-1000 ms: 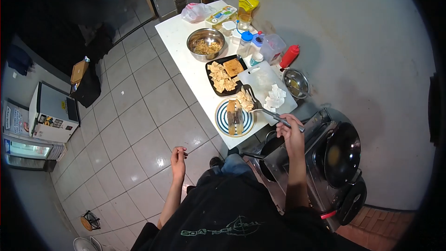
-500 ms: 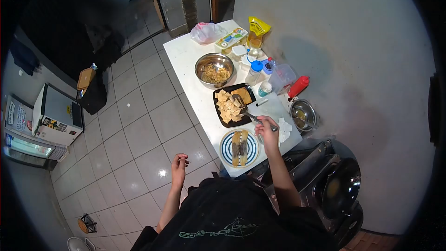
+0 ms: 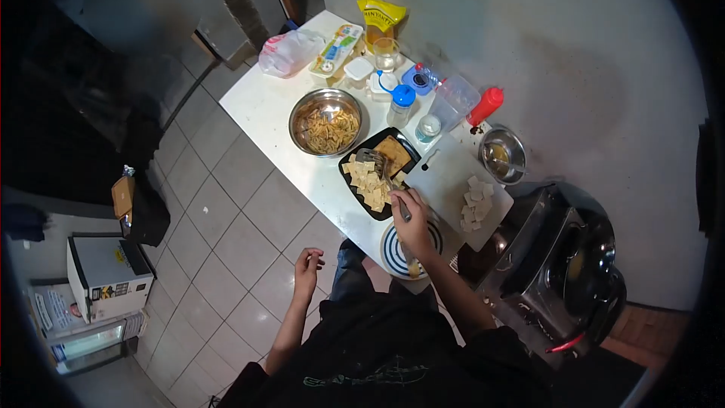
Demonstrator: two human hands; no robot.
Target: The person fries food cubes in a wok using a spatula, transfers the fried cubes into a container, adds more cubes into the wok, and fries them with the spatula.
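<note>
Shifting over the striped plate [image 3: 390, 248], the right hand [image 3: 410, 219] is now gripping the spatula [image 3: 369, 156] at the black tray [image 3: 356, 188]. The left hand [image 3: 307, 265] is hanging empty, fingers loosely curled.

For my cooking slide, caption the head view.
Right hand holding a slotted spatula over pale cut pieces in a black tray.

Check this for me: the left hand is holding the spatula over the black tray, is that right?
Not quite: the head view shows the right hand, not the left hand, holding the spatula over the black tray.
</note>
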